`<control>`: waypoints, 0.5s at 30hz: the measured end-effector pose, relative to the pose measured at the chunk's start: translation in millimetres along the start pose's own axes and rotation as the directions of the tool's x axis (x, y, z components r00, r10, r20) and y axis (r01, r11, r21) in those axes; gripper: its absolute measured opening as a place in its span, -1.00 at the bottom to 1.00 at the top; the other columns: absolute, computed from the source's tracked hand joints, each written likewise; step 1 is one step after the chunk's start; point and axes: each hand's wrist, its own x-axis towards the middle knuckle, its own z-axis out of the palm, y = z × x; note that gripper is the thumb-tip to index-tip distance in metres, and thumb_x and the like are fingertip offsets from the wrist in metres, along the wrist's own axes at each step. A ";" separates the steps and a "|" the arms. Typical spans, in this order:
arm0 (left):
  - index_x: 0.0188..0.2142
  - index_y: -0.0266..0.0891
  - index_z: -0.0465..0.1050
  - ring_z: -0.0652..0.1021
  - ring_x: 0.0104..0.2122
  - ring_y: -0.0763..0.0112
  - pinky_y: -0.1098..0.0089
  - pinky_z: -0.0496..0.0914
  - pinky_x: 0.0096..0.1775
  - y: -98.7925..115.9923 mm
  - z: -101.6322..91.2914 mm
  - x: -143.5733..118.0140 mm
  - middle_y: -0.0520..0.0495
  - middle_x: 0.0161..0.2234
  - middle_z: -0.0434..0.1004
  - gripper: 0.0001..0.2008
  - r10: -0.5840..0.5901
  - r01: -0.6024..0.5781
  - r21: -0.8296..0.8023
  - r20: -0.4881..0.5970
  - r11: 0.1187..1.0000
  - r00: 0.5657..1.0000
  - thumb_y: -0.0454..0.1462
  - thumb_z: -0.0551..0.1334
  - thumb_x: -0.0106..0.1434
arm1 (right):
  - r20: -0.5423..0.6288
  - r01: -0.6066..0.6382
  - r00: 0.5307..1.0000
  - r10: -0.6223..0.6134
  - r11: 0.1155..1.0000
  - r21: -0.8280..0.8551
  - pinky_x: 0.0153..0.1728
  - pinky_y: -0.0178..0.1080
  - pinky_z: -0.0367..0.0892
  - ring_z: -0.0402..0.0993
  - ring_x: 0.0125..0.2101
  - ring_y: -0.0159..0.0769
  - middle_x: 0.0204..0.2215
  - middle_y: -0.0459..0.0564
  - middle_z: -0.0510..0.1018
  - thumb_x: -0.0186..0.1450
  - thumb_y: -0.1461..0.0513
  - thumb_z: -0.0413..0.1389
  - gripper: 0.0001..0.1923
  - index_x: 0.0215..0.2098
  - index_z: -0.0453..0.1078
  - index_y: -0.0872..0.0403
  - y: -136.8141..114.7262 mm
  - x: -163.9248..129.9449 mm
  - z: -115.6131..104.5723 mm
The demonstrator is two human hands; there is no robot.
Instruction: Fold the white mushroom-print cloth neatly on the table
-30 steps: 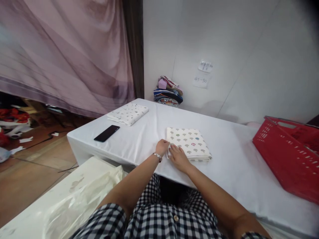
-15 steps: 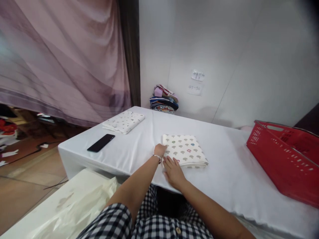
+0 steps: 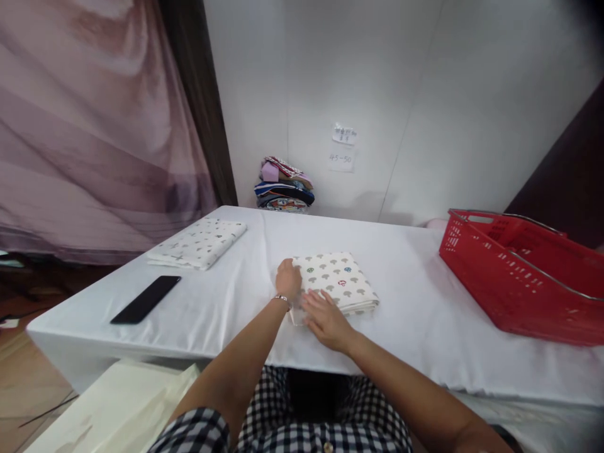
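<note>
A folded cream cloth (image 3: 352,286) with grey mushroom prints and a few coloured ones lies on the white-covered table in front of me. At its left edge is my left hand (image 3: 287,281), wearing a bracelet, its fingers bent down and closed on that edge, the fingertips partly hidden. My right hand (image 3: 328,319) rests on the cloth's near left part, fingers stretched out and pressing flat. A pale corner of the fabric shows between the two hands. Farther left lies another folded white cloth (image 3: 201,242) with small dark prints, untouched.
A black phone (image 3: 146,300) lies on the left of the table (image 3: 410,352). At the right stands a red plastic basket (image 3: 509,289) with metal handles. A stack of folded clothes (image 3: 284,189) sits against the wall beyond the far edge. Paper notes (image 3: 342,148) hang on the wall.
My view has turned a little to the right, so things appear shifted left. The cloth's near left part has opened out slightly between my hands, which stay at its left side.
</note>
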 end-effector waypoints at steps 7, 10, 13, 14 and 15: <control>0.17 -0.22 0.17 -0.04 0.29 0.15 0.06 -0.09 0.22 -2.4 25.9 2.2 -0.20 0.29 -0.02 -0.53 0.195 -0.229 0.159 0.203 0.961 0.960 -0.13 0.01 0.31 | -0.016 -0.414 0.910 0.415 0.904 -0.105 0.21 0.03 -0.17 -0.14 0.27 -0.06 0.25 0.19 0.09 0.33 0.12 -0.08 -0.51 0.18 0.18 0.17 46.8 10.5 0.9; 0.20 -0.24 0.13 -0.08 0.29 0.17 0.04 -0.08 0.22 -13.7 31.1 4.2 -0.19 0.31 -0.08 -0.50 0.188 -0.229 0.173 0.222 0.958 0.957 -0.11 -0.05 0.32 | 0.116 -0.421 0.899 0.422 0.906 -0.036 0.20 -0.01 -0.12 -0.08 0.26 -0.09 0.25 0.13 0.12 0.34 0.06 -0.08 -0.52 0.14 0.24 0.10 59.8 9.3 1.7; 0.22 -0.22 0.11 -0.07 0.29 0.16 0.00 -0.03 0.21 -19.1 32.9 5.8 -0.17 0.31 -0.09 -0.48 0.211 -0.248 0.152 0.223 0.957 0.952 -0.09 -0.08 0.33 | 0.054 -0.518 0.855 0.516 0.855 0.041 0.21 -0.07 -0.10 -0.05 0.26 -0.15 0.24 0.07 0.15 0.32 0.07 -0.06 -0.54 0.13 0.28 0.07 86.3 12.3 -20.8; 0.22 -0.22 0.11 -0.06 0.29 0.16 -0.01 -0.01 0.20 -19.5 33.1 5.8 -0.17 0.31 -0.08 -0.48 0.212 -0.247 0.144 0.219 0.958 0.952 -0.09 -0.08 0.33 | -0.016 -0.572 0.819 0.573 0.819 0.053 0.22 -0.09 -0.11 -0.06 0.26 -0.15 0.24 0.09 0.15 0.31 0.09 -0.05 -0.52 0.13 0.27 0.10 98.9 13.0 -30.0; 0.22 -0.22 0.11 -0.06 0.29 0.16 -0.01 0.00 0.20 -19.5 33.2 5.7 -0.16 0.31 -0.08 -0.48 0.213 -0.246 0.137 0.216 0.960 0.953 -0.09 -0.08 0.33 | -0.082 -0.627 0.771 0.631 0.776 0.071 0.22 -0.12 -0.09 -0.03 0.25 -0.16 0.23 0.10 0.15 0.31 0.10 -0.05 -0.51 0.14 0.26 0.12 112.5 13.2 -38.0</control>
